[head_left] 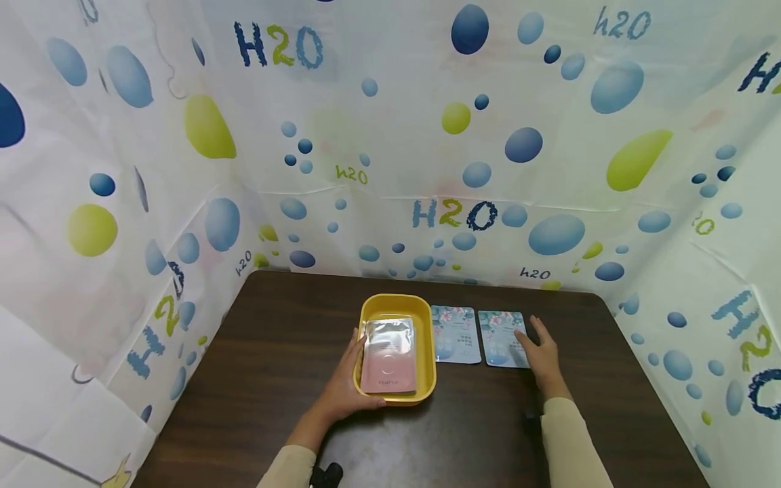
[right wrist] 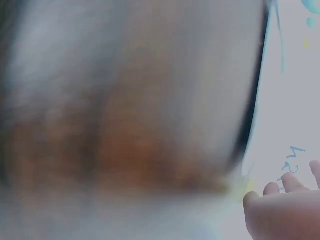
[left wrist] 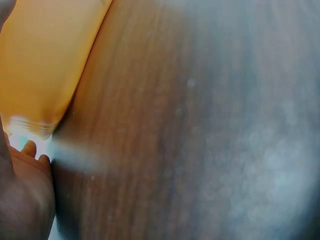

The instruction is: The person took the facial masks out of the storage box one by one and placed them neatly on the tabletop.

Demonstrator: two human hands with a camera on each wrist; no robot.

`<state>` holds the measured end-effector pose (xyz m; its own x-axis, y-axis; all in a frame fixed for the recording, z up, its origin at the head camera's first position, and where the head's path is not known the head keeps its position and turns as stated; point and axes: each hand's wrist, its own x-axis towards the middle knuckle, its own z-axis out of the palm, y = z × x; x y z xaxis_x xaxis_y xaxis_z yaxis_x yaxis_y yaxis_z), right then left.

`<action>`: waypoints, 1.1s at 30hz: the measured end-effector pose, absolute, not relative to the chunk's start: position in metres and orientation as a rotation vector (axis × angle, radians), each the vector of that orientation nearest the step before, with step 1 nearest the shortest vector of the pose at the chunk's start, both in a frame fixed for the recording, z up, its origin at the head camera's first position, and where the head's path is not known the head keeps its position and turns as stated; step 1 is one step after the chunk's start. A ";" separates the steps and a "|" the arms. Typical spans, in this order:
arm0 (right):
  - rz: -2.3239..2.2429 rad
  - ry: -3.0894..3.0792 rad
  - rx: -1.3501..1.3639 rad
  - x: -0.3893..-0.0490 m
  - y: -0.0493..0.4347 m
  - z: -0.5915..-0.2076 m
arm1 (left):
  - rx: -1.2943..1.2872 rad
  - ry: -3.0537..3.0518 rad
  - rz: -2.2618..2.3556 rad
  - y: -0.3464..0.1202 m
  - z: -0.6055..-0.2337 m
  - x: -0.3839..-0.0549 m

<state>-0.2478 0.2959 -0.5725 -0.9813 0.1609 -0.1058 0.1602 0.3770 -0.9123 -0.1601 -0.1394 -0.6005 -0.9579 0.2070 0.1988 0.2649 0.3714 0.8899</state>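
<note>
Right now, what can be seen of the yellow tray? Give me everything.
The yellow tray is a rounded rectangle with raised walls, looking like plastic. Open side up, it appears to rest on the dark table, its long sides running away from the person. A pink packet with a silvery far end lies inside, covering most of its floor. The left grip spans its near-left corner. A blue packet lies by its right side; whether they touch is unclear.
</note>
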 end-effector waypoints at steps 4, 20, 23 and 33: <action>1.820 -2.497 -0.316 -0.248 0.293 -0.560 | -0.453 -2.554 -1.685 -0.139 -0.599 -0.161; 2.342 -1.985 -0.110 -0.244 0.275 -0.498 | -0.482 -2.537 -1.689 -0.141 -0.603 -0.162; 2.398 -1.911 -0.060 -0.243 0.269 -0.487 | -0.461 -2.565 -1.679 -0.141 -0.604 -0.160; 2.457 -1.757 0.055 -0.242 0.231 -0.453 | -0.451 -2.552 -1.710 -0.143 -0.602 -0.159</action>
<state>-0.2420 0.2313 -0.4527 -0.9921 0.0769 0.0995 -0.1190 -0.3186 -0.9404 -0.1588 -0.1427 -0.6018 -0.9572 0.2185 0.1899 0.2587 0.3516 0.8997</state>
